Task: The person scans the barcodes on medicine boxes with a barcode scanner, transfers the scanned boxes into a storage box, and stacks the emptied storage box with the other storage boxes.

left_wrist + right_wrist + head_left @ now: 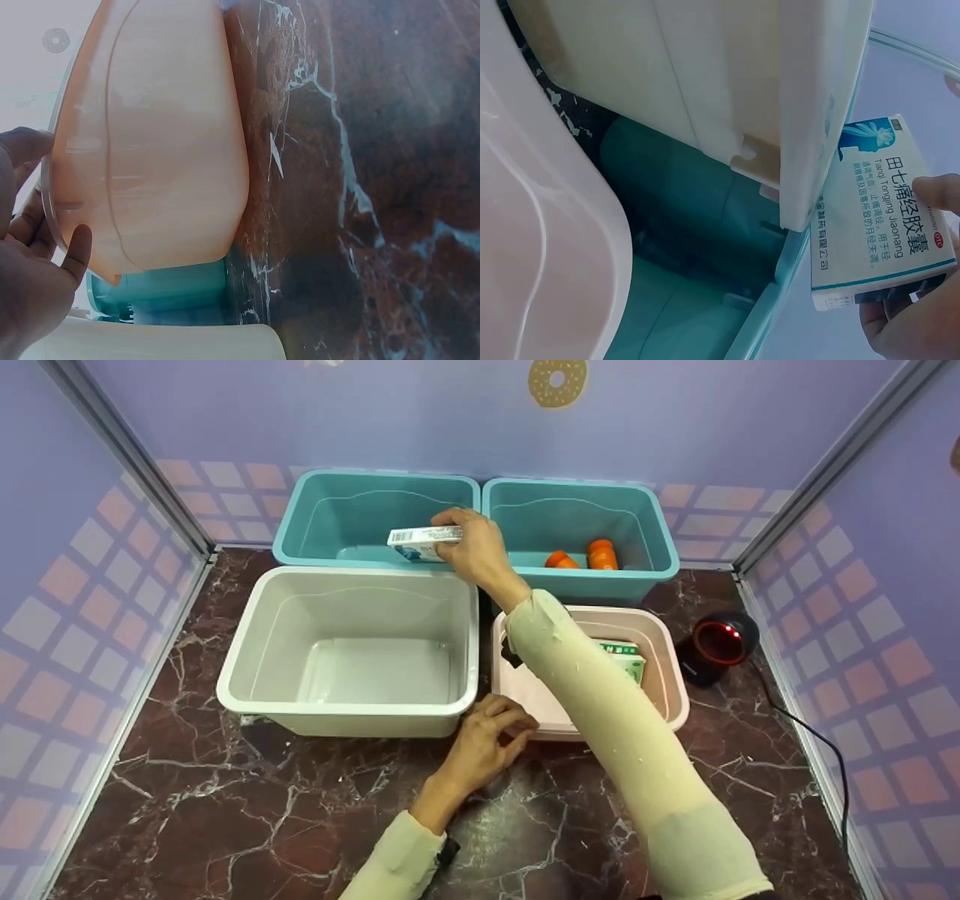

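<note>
A white and blue medicine box (425,542) is pinched in my right hand (480,547), above the front rim of the back left teal bin (375,484). In the right wrist view the box (877,202) shows its printed face, with thumb and fingers at one end. My left hand (486,740) is at the near left corner of the pink bin (679,690). The left wrist view shows that hand's fingers (76,251) around the pink bin's rim (52,180). Green and white boxes (626,660) lie in the pink bin, partly hidden by my right sleeve.
A white bin (349,709) stands left of the pink one. Orange bottles (601,555) lie in the back right teal bin (667,540). A black scanner (716,645) with a red light and cable stands at right. Purple walls enclose the marbled tabletop (225,810).
</note>
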A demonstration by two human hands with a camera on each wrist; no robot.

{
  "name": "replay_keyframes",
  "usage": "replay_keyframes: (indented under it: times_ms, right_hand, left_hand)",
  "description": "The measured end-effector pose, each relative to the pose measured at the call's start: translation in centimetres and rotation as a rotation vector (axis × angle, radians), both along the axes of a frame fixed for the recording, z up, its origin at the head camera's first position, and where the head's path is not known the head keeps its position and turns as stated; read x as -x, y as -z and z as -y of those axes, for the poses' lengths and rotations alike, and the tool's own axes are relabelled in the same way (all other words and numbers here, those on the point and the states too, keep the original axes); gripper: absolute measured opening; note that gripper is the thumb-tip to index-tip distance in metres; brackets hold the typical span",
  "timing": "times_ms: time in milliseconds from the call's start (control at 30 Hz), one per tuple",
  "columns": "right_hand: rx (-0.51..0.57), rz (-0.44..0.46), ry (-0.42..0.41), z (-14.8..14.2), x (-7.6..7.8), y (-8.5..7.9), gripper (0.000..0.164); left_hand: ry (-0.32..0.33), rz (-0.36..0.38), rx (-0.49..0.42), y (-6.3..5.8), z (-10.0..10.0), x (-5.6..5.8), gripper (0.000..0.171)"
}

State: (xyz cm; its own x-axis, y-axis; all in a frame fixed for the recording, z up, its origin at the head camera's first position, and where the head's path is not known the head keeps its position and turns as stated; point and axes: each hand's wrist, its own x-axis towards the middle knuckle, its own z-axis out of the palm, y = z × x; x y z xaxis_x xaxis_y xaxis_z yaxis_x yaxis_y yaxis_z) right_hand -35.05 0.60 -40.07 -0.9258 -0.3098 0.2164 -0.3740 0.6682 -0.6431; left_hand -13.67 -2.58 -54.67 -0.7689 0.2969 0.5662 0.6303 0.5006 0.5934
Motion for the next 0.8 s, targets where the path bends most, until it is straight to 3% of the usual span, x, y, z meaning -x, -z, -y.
replay_keyframes:
  times_ms: [233, 800]
  right_hand:
    - [-0.013, -0.015, -0.011, 0.22, -0.04, 0.13, 0.037]
    - [0.037, 0.054, -0.056, -0.64, -0.42, 0.12, 0.037]
  left_hand:
    - [0.007, -0.002, -0.005, 0.06, -0.07, -0.04, 0.018]
    - [-0.004, -0.004, 0.015, -0.06, 0.04, 0.03, 0.008]
